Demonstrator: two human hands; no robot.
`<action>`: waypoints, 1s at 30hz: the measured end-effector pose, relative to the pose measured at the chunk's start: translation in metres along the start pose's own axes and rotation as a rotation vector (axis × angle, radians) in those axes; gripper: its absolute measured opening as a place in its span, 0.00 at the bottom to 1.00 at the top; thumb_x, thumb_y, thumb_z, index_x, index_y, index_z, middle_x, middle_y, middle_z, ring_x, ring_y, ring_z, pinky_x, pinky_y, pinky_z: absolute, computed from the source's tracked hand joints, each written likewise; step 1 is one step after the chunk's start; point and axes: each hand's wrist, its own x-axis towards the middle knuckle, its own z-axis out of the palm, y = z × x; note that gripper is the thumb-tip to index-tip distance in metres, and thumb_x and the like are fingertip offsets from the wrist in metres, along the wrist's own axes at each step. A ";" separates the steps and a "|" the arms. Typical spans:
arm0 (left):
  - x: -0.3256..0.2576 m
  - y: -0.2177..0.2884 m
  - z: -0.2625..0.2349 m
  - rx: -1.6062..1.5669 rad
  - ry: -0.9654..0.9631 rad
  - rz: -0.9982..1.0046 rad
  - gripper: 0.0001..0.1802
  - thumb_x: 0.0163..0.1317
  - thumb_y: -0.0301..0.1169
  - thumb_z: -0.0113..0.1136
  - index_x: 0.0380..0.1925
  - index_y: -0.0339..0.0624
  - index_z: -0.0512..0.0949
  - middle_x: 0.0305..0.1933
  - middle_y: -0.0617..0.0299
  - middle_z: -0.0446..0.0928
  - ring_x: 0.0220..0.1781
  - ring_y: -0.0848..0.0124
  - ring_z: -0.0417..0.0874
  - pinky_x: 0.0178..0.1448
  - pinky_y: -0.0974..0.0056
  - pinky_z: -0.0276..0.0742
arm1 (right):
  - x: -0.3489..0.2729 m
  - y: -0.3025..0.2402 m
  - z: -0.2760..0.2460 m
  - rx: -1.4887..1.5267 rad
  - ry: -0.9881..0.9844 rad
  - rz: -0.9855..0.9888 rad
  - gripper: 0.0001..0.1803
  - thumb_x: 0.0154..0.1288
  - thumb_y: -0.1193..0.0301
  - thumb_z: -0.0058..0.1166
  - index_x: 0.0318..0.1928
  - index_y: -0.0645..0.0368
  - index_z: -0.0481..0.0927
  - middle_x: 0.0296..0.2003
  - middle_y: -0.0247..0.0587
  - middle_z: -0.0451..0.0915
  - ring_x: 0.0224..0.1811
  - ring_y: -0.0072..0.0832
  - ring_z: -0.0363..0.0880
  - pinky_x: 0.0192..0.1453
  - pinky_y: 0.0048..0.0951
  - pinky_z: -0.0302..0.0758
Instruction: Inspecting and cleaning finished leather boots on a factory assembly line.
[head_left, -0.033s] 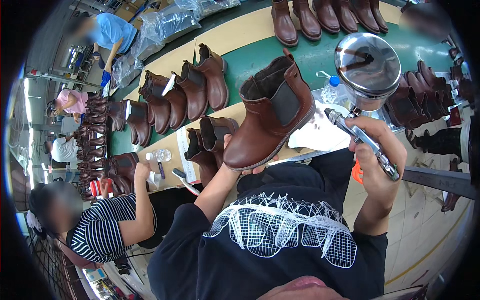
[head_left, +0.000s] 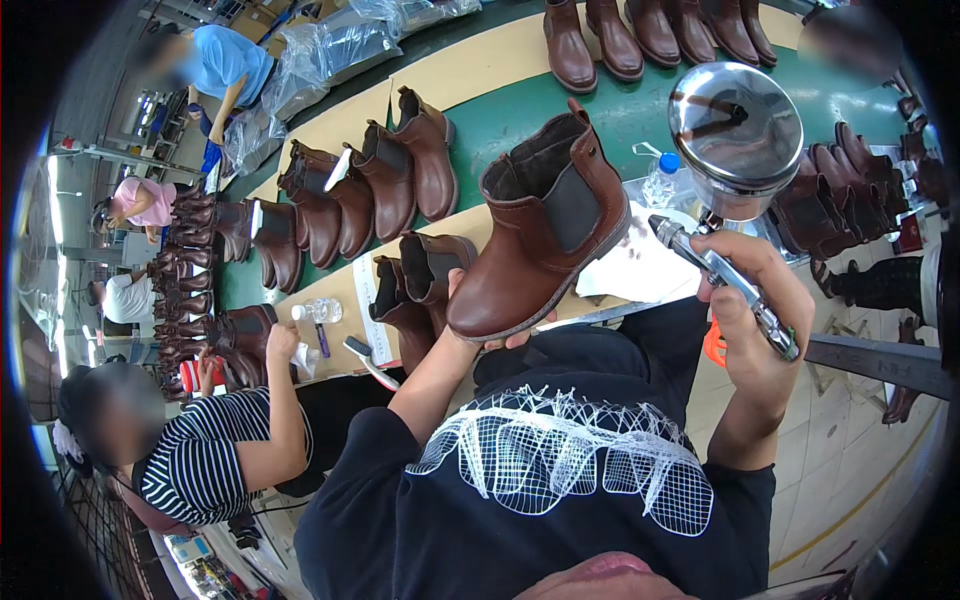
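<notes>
A brown leather ankle boot [head_left: 515, 265] with dark elastic side panels is held up by my left hand [head_left: 512, 339], toe toward the lower left. That hand's fingers lie under the sole and its thumb shows beyond the toe. Right of the boot, my right hand [head_left: 765, 290] grips a metal spray gun [head_left: 676, 238]. Its nozzle points toward the boot's heel side, with a gap between them. A shiny metal cup [head_left: 740, 125] sits on top of the gun. No spray can be made out.
Brown boots [head_left: 425, 165] stand in rows on the green table [head_left: 500, 130], more at its far edge. A stained white sheet [head_left: 640, 260], a capped bottle [head_left: 661, 180] and a brush [head_left: 370, 362] are nearby. At left works a person in a striped shirt [head_left: 215, 450].
My hands, the boot and the spray gun show almost no movement. The hands of the person in the striped shirt have shifted slightly.
</notes>
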 end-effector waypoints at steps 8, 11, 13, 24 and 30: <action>0.031 -0.011 0.026 0.016 0.335 0.210 0.61 0.49 0.62 0.64 0.77 0.58 0.42 0.70 0.28 0.58 0.39 0.39 0.84 0.27 0.53 0.84 | 0.017 0.006 0.006 0.086 0.017 -0.021 0.15 0.65 0.69 0.60 0.46 0.67 0.82 0.38 0.39 0.84 0.37 0.20 0.77 0.42 0.22 0.72; 0.032 -0.013 0.028 -0.008 0.479 0.300 0.61 0.50 0.59 0.68 0.77 0.60 0.42 0.72 0.34 0.56 0.39 0.36 0.83 0.25 0.50 0.82 | 0.020 0.011 0.005 0.104 0.022 0.001 0.14 0.68 0.68 0.58 0.47 0.67 0.82 0.36 0.36 0.82 0.32 0.15 0.73 0.37 0.17 0.68; 0.021 -0.011 0.019 -0.017 0.529 0.328 0.61 0.51 0.58 0.70 0.77 0.61 0.42 0.73 0.36 0.56 0.39 0.35 0.83 0.25 0.50 0.82 | 0.018 0.015 0.004 0.073 0.058 0.042 0.13 0.67 0.70 0.58 0.47 0.67 0.82 0.36 0.37 0.82 0.32 0.16 0.73 0.37 0.19 0.68; 0.007 -0.003 0.013 -0.305 -0.257 -0.094 0.60 0.53 0.54 0.71 0.77 0.61 0.41 0.68 0.21 0.54 0.42 0.32 0.81 0.30 0.55 0.86 | -0.008 0.023 0.005 0.031 -0.077 0.099 0.13 0.61 0.71 0.61 0.44 0.63 0.83 0.40 0.40 0.85 0.38 0.27 0.78 0.48 0.28 0.70; 0.010 -0.001 0.010 -0.360 -0.262 -0.113 0.60 0.54 0.52 0.71 0.77 0.61 0.41 0.72 0.23 0.49 0.44 0.32 0.80 0.35 0.49 0.87 | -0.015 0.041 0.007 -0.003 -0.095 0.153 0.12 0.58 0.74 0.61 0.44 0.62 0.84 0.37 0.39 0.85 0.35 0.26 0.77 0.46 0.27 0.68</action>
